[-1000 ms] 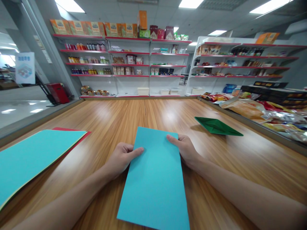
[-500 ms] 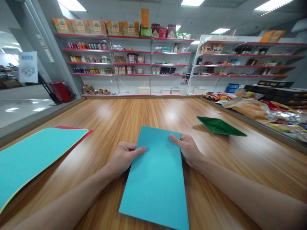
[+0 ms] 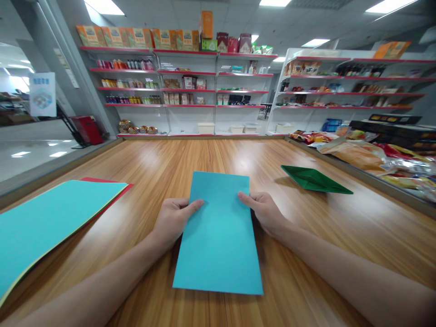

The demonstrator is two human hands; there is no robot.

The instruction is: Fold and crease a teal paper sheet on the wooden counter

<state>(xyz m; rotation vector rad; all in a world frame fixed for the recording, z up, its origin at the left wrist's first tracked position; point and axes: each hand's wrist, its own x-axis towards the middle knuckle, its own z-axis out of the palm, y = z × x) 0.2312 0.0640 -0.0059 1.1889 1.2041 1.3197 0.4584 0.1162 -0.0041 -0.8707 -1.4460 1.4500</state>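
Note:
Between my two hands is a light blue sheet of paper [image 3: 220, 240], held a little above the wooden table with its far end raised. My left hand [image 3: 173, 218] pinches its left edge, thumb on top and fingers hidden underneath. On the opposite edge, my right hand [image 3: 265, 209] grips near the far right corner in the same way. A folded green paper boat [image 3: 315, 180] rests on the table beyond my right hand. To the left lies a stack of coloured paper [image 3: 54, 218], light blue on top, with yellow, green and red edges showing beneath.
The wooden table [image 3: 163, 159] has a raised border. Past its right border lie several snack packages [image 3: 354, 152] and black boxes [image 3: 395, 131]. Stocked white shelves [image 3: 184, 120] stand behind the table. A red box-like object [image 3: 86, 129] is on the floor at left.
The light blue paper has turned slightly and straightened, its near edge rising fully into view. Both hands keep hold of its edges. The view has shifted a little.

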